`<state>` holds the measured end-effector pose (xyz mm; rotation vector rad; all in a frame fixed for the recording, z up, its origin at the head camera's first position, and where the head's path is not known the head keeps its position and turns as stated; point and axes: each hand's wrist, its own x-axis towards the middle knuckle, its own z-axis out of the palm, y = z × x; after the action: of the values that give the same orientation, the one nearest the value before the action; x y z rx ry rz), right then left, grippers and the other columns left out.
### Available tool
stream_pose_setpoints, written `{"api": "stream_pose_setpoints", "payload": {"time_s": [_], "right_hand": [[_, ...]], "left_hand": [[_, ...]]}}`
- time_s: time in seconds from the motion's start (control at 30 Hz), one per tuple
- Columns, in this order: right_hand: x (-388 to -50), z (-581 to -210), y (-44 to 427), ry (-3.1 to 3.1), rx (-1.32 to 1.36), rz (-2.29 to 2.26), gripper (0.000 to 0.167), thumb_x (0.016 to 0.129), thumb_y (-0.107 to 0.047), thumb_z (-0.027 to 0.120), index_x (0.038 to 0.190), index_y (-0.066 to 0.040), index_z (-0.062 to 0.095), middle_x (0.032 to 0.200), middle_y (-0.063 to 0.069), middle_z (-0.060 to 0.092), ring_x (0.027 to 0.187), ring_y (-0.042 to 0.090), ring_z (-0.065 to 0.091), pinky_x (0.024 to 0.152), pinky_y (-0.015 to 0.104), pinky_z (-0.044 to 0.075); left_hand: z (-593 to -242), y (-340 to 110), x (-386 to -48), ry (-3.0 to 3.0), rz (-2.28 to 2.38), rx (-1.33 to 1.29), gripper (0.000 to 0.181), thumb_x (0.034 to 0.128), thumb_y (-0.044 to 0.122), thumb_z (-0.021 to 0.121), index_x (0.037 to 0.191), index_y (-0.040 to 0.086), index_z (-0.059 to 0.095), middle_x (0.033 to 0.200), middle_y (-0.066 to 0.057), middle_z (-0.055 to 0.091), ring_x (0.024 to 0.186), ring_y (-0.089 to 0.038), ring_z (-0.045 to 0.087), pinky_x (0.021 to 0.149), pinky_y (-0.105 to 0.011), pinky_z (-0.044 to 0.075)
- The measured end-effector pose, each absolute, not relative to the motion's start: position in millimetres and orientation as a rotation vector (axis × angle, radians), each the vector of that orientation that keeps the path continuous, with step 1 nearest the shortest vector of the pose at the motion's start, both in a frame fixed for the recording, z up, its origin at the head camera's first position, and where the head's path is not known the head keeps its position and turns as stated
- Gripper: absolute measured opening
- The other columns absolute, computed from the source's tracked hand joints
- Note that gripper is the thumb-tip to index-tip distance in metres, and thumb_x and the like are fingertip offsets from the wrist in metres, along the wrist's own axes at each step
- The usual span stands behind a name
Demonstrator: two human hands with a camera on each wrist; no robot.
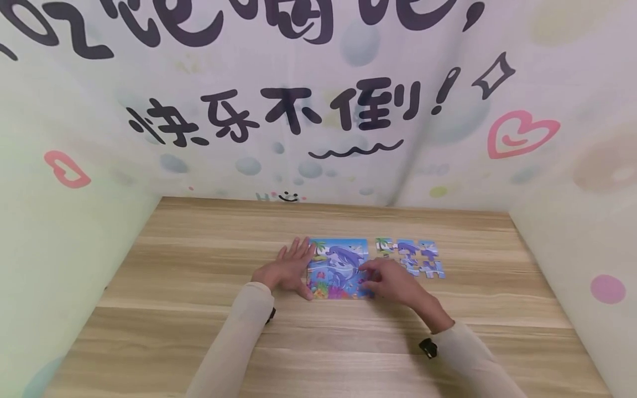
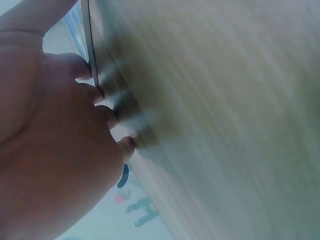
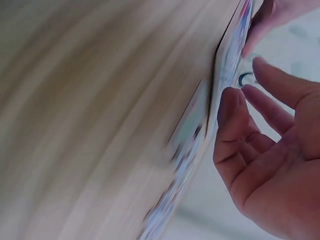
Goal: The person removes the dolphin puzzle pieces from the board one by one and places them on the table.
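A dolphin jigsaw puzzle (image 1: 340,260) lies flat on the wooden table, its picture showing a palm, blue water and coral. My left hand (image 1: 283,271) rests at its left edge with fingers spread and thumb near the lower corner. In the left wrist view, the fingertips of the left hand (image 2: 60,135) touch the puzzle's edge (image 2: 90,45). Over the puzzle's right edge is my right hand (image 1: 395,282), thumb and index apart. The right wrist view shows the right hand (image 3: 272,160) loosely bent, with nothing visible between its fingers.
Several loose or partly joined puzzle pieces (image 1: 432,271) lie to the right of the puzzle, partly behind the right hand. The wooden table (image 1: 318,354) meets a printed wall sheet (image 1: 278,160) at the back and pale walls at both sides.
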<state>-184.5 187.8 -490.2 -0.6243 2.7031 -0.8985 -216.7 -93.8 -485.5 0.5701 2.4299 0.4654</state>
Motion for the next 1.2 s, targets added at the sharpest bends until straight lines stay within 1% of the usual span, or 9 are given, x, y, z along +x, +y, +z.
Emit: {"api": "stream_pose_setpoints", "payload": {"time_s": [0.1,0.2,0.33,0.5,0.67,0.87,0.97,1.1,1.2], "right_hand": [[-184,-490,172,2.698,-0.69,-0.806,0.037,0.087,-0.02,0.076,0.121,-0.008,0.069,0.089,-0.005,0.065,0.076,0.007,0.056,0.066,0.024,0.049],[-183,-489,159,2.693,-0.692,-0.738,0.045,0.085,-0.024,0.078,0.125,-0.007,0.067,0.09,-0.003,0.062,0.077,0.01,0.052,0.067,0.027,0.048],[-181,-490,148,2.702,-0.66,-0.647,0.046,0.084,-0.028,0.08,0.123,-0.007,0.067,0.095,-0.001,0.06,0.079,0.013,0.05,0.071,0.031,0.048],[-180,-491,143,2.723,-0.629,-0.591,0.041,0.084,-0.026,0.08,0.119,-0.009,0.066,0.093,0.0,0.057,0.077,0.014,0.05,0.068,0.032,0.048],[-179,-490,141,2.734,-0.61,-0.593,0.038,0.083,-0.025,0.081,0.114,-0.011,0.064,0.093,0.001,0.058,0.078,0.015,0.052,0.068,0.033,0.049],[-178,-488,140,2.748,-0.625,-0.607,0.036,0.082,-0.023,0.082,0.109,-0.014,0.06,0.093,0.001,0.059,0.078,0.015,0.053,0.067,0.033,0.048],[-178,-488,141,2.746,-0.603,-0.666,0.029,0.084,-0.021,0.08,0.105,-0.016,0.06,0.091,-0.001,0.062,0.076,0.014,0.053,0.066,0.032,0.048],[-180,-486,143,2.726,-0.621,-0.777,0.016,0.089,-0.014,0.074,0.101,-0.016,0.063,0.086,-0.003,0.066,0.071,0.011,0.055,0.064,0.029,0.049],[-182,-484,147,2.691,-0.684,-0.867,0.011,0.092,-0.009,0.07,0.1,-0.013,0.064,0.086,-0.001,0.07,0.074,0.01,0.061,0.066,0.028,0.052]], "left_hand": [[-487,-94,-217,2.427,0.472,0.569,0.125,0.0748,0.04,0.085,0.16,0.009,-0.002,0.166,-0.01,-0.017,0.151,-0.03,-0.02,0.122,-0.052,-0.008],[-486,-95,-217,2.426,0.482,0.572,0.125,0.0745,0.039,0.085,0.16,0.009,-0.001,0.166,-0.011,-0.016,0.151,-0.03,-0.02,0.122,-0.053,-0.008],[-485,-95,-217,2.424,0.48,0.573,0.125,0.0751,0.039,0.085,0.16,0.009,-0.002,0.166,-0.011,-0.017,0.151,-0.03,-0.02,0.122,-0.053,-0.009],[-487,-95,-217,2.428,0.48,0.571,0.125,0.0746,0.039,0.085,0.16,0.008,-0.002,0.166,-0.011,-0.016,0.151,-0.03,-0.02,0.122,-0.053,-0.008],[-487,-95,-216,2.431,0.469,0.567,0.125,0.0748,0.04,0.084,0.16,0.01,-0.003,0.165,-0.01,-0.017,0.151,-0.029,-0.021,0.122,-0.052,-0.009],[-487,-95,-217,2.436,0.475,0.571,0.126,0.0739,0.04,0.085,0.16,0.008,-0.001,0.166,-0.011,-0.016,0.151,-0.03,-0.02,0.122,-0.052,-0.008],[-487,-95,-217,2.433,0.475,0.577,0.126,0.074,0.041,0.084,0.16,0.008,-0.002,0.165,-0.011,-0.017,0.151,-0.029,-0.02,0.122,-0.052,-0.008],[-486,-95,-218,2.425,0.479,0.579,0.126,0.0741,0.041,0.084,0.16,0.009,-0.003,0.165,-0.011,-0.018,0.151,-0.03,-0.021,0.122,-0.052,-0.009],[-485,-95,-217,2.421,0.479,0.575,0.126,0.0743,0.04,0.084,0.16,0.009,-0.003,0.165,-0.011,-0.018,0.151,-0.03,-0.021,0.122,-0.053,-0.009]]}}
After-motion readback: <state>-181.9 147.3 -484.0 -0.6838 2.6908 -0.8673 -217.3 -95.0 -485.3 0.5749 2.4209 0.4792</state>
